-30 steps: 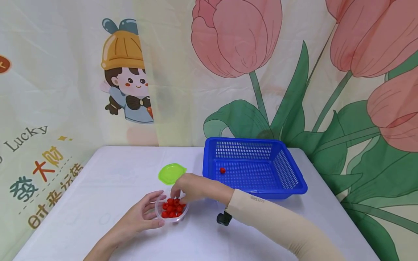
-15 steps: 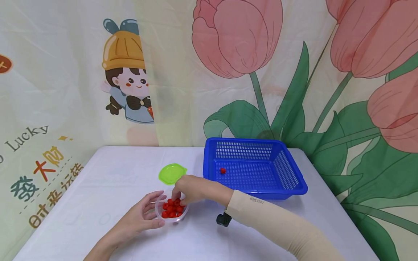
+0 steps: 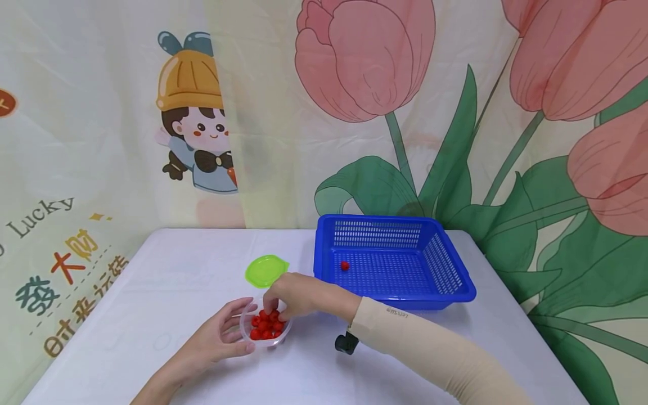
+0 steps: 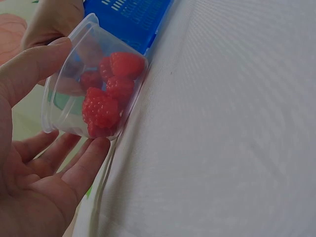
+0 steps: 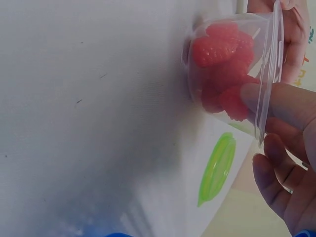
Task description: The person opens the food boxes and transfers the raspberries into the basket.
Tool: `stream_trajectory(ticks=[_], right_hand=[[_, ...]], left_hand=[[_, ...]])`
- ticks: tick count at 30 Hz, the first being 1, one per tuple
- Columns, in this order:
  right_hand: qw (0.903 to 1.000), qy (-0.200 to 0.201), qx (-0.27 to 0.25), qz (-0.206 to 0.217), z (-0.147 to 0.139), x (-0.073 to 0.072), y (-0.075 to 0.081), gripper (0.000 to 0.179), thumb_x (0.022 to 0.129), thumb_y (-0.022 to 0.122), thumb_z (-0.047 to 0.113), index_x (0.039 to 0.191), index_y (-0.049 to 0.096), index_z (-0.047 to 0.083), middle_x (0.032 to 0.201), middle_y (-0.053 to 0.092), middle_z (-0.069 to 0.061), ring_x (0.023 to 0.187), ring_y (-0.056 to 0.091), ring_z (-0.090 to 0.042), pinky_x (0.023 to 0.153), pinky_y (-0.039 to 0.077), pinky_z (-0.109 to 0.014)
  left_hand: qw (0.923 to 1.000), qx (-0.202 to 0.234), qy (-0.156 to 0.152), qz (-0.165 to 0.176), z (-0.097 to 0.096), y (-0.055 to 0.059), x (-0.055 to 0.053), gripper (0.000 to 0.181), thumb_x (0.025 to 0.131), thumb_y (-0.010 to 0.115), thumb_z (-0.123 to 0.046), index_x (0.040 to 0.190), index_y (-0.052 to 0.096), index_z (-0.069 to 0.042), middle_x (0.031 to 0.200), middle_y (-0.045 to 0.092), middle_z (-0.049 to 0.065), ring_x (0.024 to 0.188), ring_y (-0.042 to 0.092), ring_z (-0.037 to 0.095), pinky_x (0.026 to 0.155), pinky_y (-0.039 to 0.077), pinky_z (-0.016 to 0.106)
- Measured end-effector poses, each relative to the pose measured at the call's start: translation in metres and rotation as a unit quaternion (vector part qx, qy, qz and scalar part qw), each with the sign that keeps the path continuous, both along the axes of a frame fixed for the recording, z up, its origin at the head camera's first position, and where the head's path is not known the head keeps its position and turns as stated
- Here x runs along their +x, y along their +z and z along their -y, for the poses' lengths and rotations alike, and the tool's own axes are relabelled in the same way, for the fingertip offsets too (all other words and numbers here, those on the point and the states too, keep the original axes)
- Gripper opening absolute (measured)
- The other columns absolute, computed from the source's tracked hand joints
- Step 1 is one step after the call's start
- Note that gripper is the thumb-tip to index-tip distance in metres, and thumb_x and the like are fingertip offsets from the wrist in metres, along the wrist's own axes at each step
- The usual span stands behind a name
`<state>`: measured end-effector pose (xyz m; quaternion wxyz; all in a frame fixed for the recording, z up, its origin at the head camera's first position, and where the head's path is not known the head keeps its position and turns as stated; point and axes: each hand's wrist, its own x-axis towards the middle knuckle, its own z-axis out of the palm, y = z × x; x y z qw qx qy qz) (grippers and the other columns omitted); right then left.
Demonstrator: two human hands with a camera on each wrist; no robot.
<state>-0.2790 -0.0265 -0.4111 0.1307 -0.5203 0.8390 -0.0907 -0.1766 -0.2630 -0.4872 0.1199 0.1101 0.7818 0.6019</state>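
Note:
A clear plastic cup (image 4: 69,106) with several red raspberries (image 3: 265,326) stands on the white table. My left hand (image 3: 226,336) holds it from the left, thumb on one side and fingers on the other. My right hand (image 3: 293,293) reaches over the rim from the right, its thumb and fingertips down inside. In the right wrist view the thumb lies against a raspberry (image 5: 234,104), which the fingers appear to pinch; the cup wall and the hand partly hide the contact.
A blue perforated basket (image 3: 400,296) stands at the back right, with one raspberry (image 3: 345,265) on its floor. Just behind the cup lies a green lid (image 3: 264,271). A patterned curtain (image 3: 273,140) hangs behind the table.
Both hands and the cup stay nearly in place. The right hand's fingers shift slightly among the raspberries in the cup.

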Motion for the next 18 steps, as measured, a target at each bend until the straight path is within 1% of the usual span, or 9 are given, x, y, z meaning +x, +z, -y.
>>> stream_trajectory(ticks=[11, 15, 18], right_hand=[[1.0, -0.002, 0.001, -0.005, 0.0007, -0.0005, -0.0006, 0.021, 0.093, 0.085, 0.014, 0.112, 0.081, 0.022, 0.1, 0.074, 0.014, 0.099, 0.068, -0.004, 0.086, 0.051, -0.009], [0.9999, 0.001, -0.012, -0.003, -0.0008, -0.0004, 0.0, 0.021, 0.094, 0.083, 0.014, 0.113, 0.081, 0.022, 0.1, 0.074, 0.014, 0.099, 0.069, -0.006, 0.084, 0.051, -0.009], [0.9997, 0.003, -0.024, -0.002, -0.0029, 0.0011, 0.0025, 0.022, 0.094, 0.083, 0.014, 0.115, 0.081, 0.021, 0.102, 0.074, 0.013, 0.1, 0.069, -0.007, 0.082, 0.051, -0.009]], left_hand=[[1.0, -0.001, 0.001, 0.005, 0.0007, 0.0008, 0.0002, 0.089, 0.09, 0.086, -0.015, 0.162, 0.034, -0.014, 0.163, 0.042, 0.021, 0.148, 0.046, 0.043, 0.103, 0.05, 0.014], [1.0, -0.002, 0.003, 0.009, 0.0007, 0.0008, 0.0009, 0.089, 0.09, 0.086, -0.016, 0.162, 0.035, -0.015, 0.163, 0.042, 0.02, 0.148, 0.047, 0.042, 0.103, 0.051, 0.014], [1.0, 0.0, 0.003, 0.004, 0.0005, 0.0003, 0.0008, 0.089, 0.089, 0.087, -0.015, 0.162, 0.035, -0.015, 0.163, 0.043, 0.02, 0.147, 0.047, 0.042, 0.102, 0.05, 0.013]])
